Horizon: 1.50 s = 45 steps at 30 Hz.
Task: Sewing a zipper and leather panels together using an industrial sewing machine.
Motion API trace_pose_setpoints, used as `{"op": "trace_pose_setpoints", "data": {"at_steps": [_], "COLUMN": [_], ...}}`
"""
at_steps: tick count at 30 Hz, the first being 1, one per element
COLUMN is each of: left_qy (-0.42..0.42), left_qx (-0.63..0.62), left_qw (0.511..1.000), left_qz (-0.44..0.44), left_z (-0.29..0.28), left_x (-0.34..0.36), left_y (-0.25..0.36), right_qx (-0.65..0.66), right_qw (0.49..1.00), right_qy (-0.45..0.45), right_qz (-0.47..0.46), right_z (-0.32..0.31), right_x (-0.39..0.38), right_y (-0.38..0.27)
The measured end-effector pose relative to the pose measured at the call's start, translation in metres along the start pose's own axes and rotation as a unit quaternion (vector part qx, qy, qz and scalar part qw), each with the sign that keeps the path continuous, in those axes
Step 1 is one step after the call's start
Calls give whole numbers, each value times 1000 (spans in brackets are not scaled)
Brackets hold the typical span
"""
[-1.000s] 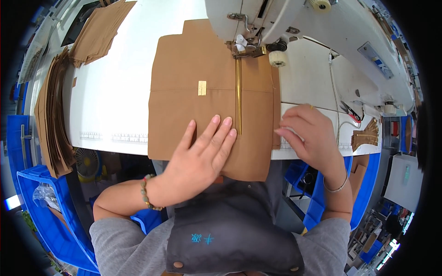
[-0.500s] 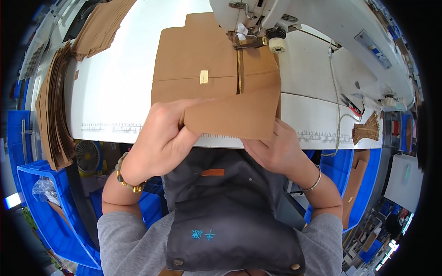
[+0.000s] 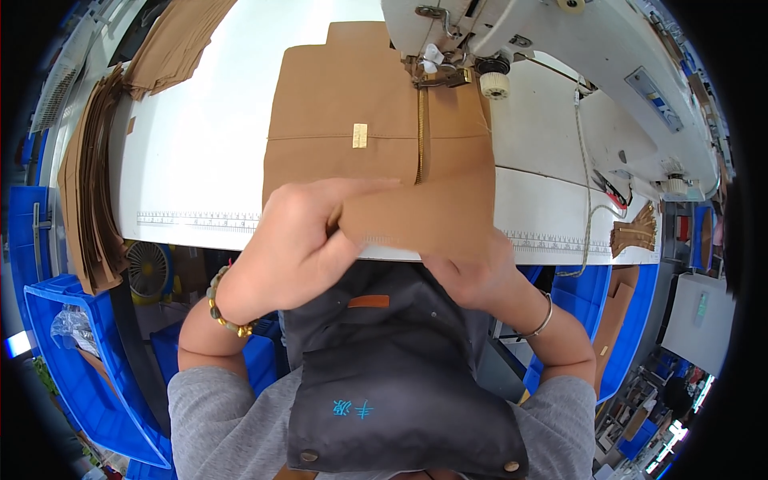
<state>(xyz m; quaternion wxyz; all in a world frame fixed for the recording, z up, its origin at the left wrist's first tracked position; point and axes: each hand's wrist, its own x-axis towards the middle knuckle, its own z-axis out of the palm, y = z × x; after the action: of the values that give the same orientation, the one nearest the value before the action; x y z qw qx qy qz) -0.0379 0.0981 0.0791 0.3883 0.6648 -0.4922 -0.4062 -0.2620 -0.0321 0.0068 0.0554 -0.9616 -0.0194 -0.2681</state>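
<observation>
My left hand (image 3: 304, 240) is closed on the raised near edge of a brown panel (image 3: 312, 104), its thumb below the folded-up part (image 3: 424, 216). My right hand (image 3: 468, 268) grips the same panel at the right of that fold, its fingers partly hidden behind it. The panel bears a small gold label (image 3: 360, 136) and a gold zipper (image 3: 420, 128) that runs from under the presser foot (image 3: 432, 76) of the white sewing machine (image 3: 560, 32) toward me. The fold hides the zipper's near end.
Stacks of brown pieces (image 3: 84, 176) lie at the left. Red-handled scissors (image 3: 614, 198), a cord and small brown pieces (image 3: 632, 232) are at the right. Blue bins (image 3: 72, 384) flank me below the white table (image 3: 184, 192), with a fan (image 3: 150, 272) underneath.
My left hand has gone from lying flat on the panel to gripping its lifted edge. My right hand has moved left and down to grip it too, and the near part is now folded up.
</observation>
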Motion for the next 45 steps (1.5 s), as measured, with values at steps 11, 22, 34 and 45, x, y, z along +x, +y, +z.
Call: {"op": "trace_pose_setpoints", "data": {"at_steps": [11, 22, 34, 45], "left_qy": [70, 83, 23, 62], "left_qx": [354, 334, 422, 444], "left_qw": [910, 913, 876, 853], "left_qz": [205, 220, 231, 266], "left_z": [53, 55, 50, 58], "left_x": [-21, -17, -22, -16], "left_y": [-24, -31, -21, -35], "right_qx": [102, 46, 34, 123], "right_qw": [990, 995, 994, 986], "right_qy": [38, 69, 73, 10], "right_qz": [87, 47, 77, 110], "right_z": [25, 27, -23, -15], "right_x": [-45, -44, -49, 6], "right_y": [-11, -10, -1, 5]}}
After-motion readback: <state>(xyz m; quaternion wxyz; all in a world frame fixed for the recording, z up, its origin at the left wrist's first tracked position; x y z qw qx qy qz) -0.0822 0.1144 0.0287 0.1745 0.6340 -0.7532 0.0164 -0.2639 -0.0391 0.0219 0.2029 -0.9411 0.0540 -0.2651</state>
